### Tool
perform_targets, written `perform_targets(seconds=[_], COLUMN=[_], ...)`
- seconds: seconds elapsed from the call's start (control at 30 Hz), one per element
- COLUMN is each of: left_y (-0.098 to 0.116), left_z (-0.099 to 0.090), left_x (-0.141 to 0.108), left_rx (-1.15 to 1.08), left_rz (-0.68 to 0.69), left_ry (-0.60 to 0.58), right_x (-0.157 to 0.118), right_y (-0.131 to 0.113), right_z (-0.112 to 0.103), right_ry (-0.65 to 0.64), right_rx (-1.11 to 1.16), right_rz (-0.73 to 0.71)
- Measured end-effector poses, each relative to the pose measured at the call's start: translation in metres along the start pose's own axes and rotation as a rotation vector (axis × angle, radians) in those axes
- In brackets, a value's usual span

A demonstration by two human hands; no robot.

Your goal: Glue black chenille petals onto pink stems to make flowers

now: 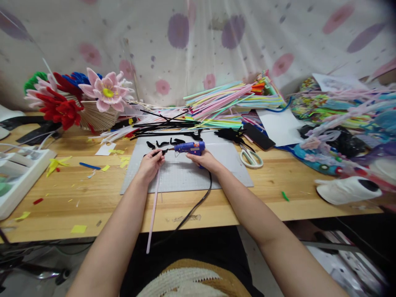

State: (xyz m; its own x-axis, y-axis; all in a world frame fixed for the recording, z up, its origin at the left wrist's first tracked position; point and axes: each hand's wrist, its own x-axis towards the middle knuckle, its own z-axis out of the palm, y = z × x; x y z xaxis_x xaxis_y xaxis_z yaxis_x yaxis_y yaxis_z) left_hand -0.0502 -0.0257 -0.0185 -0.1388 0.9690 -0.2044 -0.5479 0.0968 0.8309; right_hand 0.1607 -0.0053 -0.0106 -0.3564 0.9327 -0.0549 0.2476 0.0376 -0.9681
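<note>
My right hand (204, 159) is wrapped round a blue glue gun (187, 147), its nozzle pointing left and its black cord (201, 202) running down over the table edge. My left hand (151, 165) pinches a small black fuzzy piece (164, 152) right at the nozzle. Below that hand a pale pink stick (153, 214) hangs down past the table's front edge; its upper end is hidden by the fingers. Several black fuzzy pieces (162, 144) lie in a row just behind, on a grey mat (182, 177).
White-handled scissors (251, 158) and a dark phone-like slab (259, 136) lie right of the mat. Behind are black pipe cleaners (167, 128) and a pastel pile (216, 101). Fuzzy flowers (107, 91) stand back left, a white power strip (29, 177) nearer. A white spool (343, 190) lies right.
</note>
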Motion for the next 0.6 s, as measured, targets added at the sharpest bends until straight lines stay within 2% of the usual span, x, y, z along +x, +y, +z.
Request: perform_targets(seconds=[0.6], left_y=[0.0012], left_z=[-0.0014], left_x=[-0.0003], left_rx=[0.017], left_rz=[-0.015], left_ry=[-0.018], right_x=[0.0006], right_y=[0.0014], right_z=[0.0014], right_ry=[0.000], right_rx=[0.019], right_rz=[-0.014])
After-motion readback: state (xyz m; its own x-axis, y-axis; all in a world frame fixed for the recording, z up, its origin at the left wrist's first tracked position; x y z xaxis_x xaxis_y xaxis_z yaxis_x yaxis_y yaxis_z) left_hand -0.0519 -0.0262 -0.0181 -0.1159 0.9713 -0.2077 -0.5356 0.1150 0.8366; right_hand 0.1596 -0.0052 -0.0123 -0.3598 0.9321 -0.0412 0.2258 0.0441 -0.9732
